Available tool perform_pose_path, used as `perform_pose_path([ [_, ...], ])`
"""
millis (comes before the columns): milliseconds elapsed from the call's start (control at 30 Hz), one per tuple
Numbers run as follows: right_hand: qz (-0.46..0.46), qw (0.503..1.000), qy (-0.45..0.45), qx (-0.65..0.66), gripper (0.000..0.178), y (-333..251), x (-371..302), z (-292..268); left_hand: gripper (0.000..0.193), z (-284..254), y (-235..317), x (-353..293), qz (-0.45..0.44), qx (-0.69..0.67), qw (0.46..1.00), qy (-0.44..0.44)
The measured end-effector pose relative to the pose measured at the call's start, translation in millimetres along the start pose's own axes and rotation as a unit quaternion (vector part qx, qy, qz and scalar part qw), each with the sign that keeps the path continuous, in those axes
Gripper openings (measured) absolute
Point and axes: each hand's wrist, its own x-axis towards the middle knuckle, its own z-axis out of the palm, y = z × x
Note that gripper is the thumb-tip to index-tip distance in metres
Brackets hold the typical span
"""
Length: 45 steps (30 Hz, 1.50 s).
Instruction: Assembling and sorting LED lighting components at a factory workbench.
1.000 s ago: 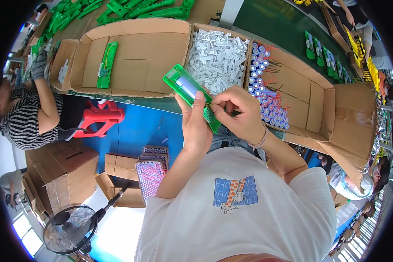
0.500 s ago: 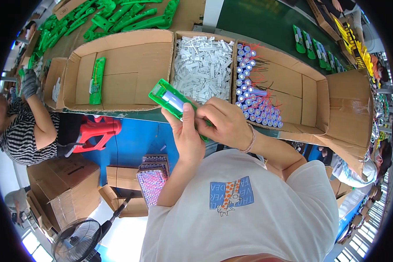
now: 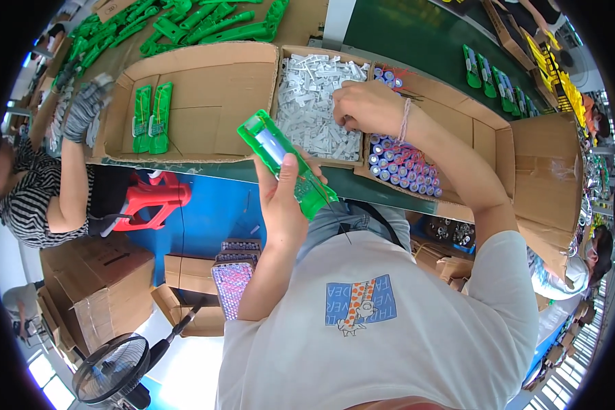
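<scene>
Green casing (image 3: 285,164) now only in left hand (image 3: 285,205), right hand (image 3: 363,107) away among white parts (image 3: 316,102).

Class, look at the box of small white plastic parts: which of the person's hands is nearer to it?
Right. The right hand reaches into the box of white parts; the left hand holds a green casing in front of the box.

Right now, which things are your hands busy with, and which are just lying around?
In use:
- left hand holding the green plastic case
- right hand reaching into the box of white parts

Lying about:
- blue cylinders in the next box
- two green cases in the left box
- fan on the floor
</scene>
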Motion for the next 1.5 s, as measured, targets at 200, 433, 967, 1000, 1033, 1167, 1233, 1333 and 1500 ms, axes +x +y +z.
perform_pose_path([
  [200, -0.046, 0.998, -0.035, -0.018, 0.008, -2, 1, 4, 0.026, 3, -8, -6, -0.085, 0.004, 0.996, -0.019],
  [433, -0.024, 0.964, 0.118, 0.239, 0.008, 8, 3, -9, 0.03, -5, -8, -10, -0.11, 0.013, 0.993, -0.032],
  [967, 0.122, 0.84, 0.188, 0.494, 0.024, -51, -9, -23, 0.031, -3, -14, -2, -0.102, 0.158, 0.975, -0.118],
  [1000, 0.122, 0.847, 0.183, 0.484, 0.026, -51, -11, -23, 0.031, -3, -14, -1, -0.104, 0.159, 0.974, -0.121],
  [1033, 0.159, 0.843, 0.157, 0.489, 0.026, -52, -13, -26, 0.029, -3, -14, 1, -0.098, 0.174, 0.97, -0.135],
  [1167, 0.047, 0.892, 0.304, 0.331, 0.018, -45, -18, -28, 0.04, 4, -16, 12, -0.153, 0.094, 0.963, -0.2],
  [1233, 0.054, 0.907, 0.25, 0.335, 0.018, -28, -32, -31, 0.058, 1, -9, 27, -0.096, 0.179, 0.915, -0.348],
  [1333, 0.166, 0.871, 0.375, 0.27, 0.018, 72, -59, -48, 0.047, -37, 53, 83, 0.032, 0.259, 0.917, -0.302],
  [1500, 0.392, 0.786, 0.459, -0.135, 0.017, 357, -151, -64, 0.07, -192, 146, 189, 0.191, 0.894, 0.345, 0.215],
])
